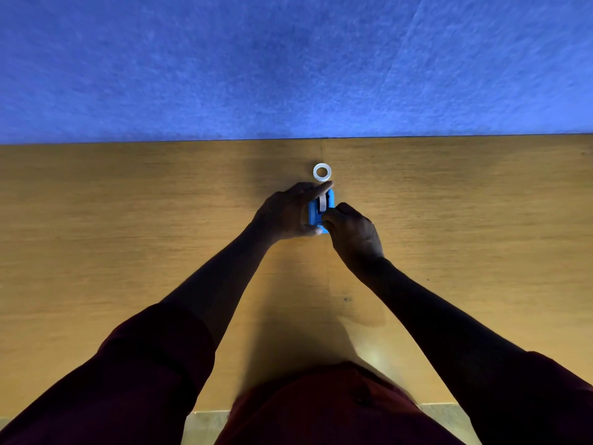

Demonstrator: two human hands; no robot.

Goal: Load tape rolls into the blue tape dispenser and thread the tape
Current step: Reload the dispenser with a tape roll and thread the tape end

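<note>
The blue tape dispenser (330,200) stands on the wooden table (128,252), near its far middle. A tape roll (322,203) sits upright inside it, partly hidden by fingers. My left hand (288,213) grips the dispenser from its left side, with the index finger stretched over the top of the roll. My right hand (353,232) has its fingers curled at the dispenser's near end, pinching there; the tape end itself is too small to make out. A second, white tape roll (322,172) lies flat on the table just beyond the dispenser.
A blue felt wall (288,59) rises right behind the table's far edge. Bare wood stretches to the left and right of the hands. The table's near edge runs close to my body, in dark red sleeves.
</note>
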